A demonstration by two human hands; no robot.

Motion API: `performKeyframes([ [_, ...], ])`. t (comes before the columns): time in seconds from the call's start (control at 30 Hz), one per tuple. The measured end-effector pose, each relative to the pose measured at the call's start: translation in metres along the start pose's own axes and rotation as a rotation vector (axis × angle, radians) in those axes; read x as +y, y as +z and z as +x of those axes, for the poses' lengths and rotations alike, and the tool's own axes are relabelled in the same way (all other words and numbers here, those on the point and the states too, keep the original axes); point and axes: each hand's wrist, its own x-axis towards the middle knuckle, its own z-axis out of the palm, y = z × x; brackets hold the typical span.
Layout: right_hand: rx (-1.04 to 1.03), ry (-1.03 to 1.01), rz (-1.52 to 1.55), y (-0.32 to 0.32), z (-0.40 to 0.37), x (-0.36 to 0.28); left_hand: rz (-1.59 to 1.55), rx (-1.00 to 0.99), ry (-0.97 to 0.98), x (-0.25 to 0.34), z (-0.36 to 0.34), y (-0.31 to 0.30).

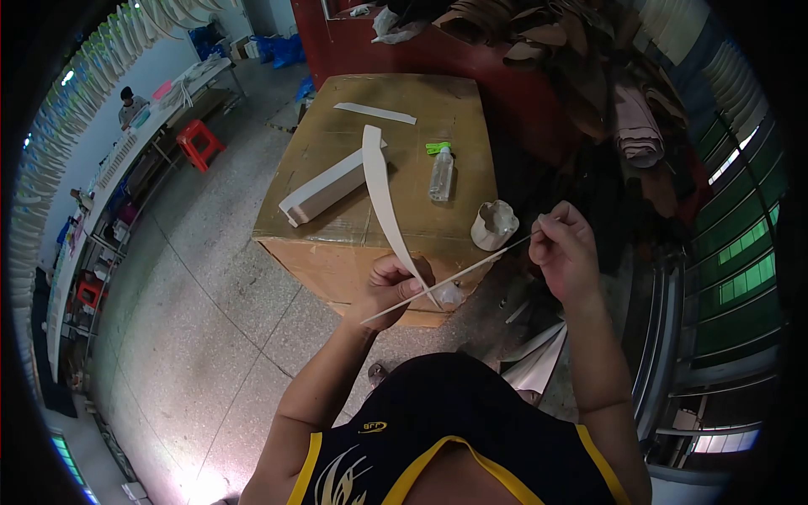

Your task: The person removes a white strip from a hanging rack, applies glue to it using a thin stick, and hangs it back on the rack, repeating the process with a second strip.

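Note:
A long, curved off-white strip (pixel 380 189), broad at its top and narrowing downward, rises from my left hand (pixel 389 282), whose thumb and fingers pinch its narrow lower part. My right hand (pixel 568 252) is raised to the right, fingers closed on the dark end of a thin pale stick (pixel 471 268). The stick slants down leftward, crosses the strip's narrow end and overlaps my left hand. Beyond my hands stands a large cardboard box (pixel 316 143), carrying a bundle of off-white strips (pixel 332 187), a single flat strip (pixel 376 113) and a clear bottle (pixel 441 177) beside a bright green clip (pixel 436 148).
A pale cup (pixel 494 225) sits at the box's right corner, near my right hand. Brown rolled sheets (pixel 547 34) are heaped behind on the right. On the left are a red stool (pixel 200 144) and a long table (pixel 151 126) with a person (pixel 130 108) behind it.

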Motion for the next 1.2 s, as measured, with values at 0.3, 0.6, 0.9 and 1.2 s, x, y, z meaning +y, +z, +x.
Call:
performKeyframes([
  [0.3,-0.011,0.029,-0.033,-0.004,-0.011,0.014,-0.104,0.021,0.072,0.003,0.006,0.009],
  [0.6,-0.021,0.065,-0.046,-0.006,-0.018,0.021,-0.112,0.020,0.068,0.003,0.008,0.014],
  [0.9,-0.043,0.109,-0.093,-0.014,-0.025,0.022,-0.153,0.051,0.075,0.010,0.014,0.021],
  [1.2,0.010,-0.132,0.083,-0.030,-0.026,-0.042,0.422,0.062,-0.066,0.089,0.029,0.021],
])
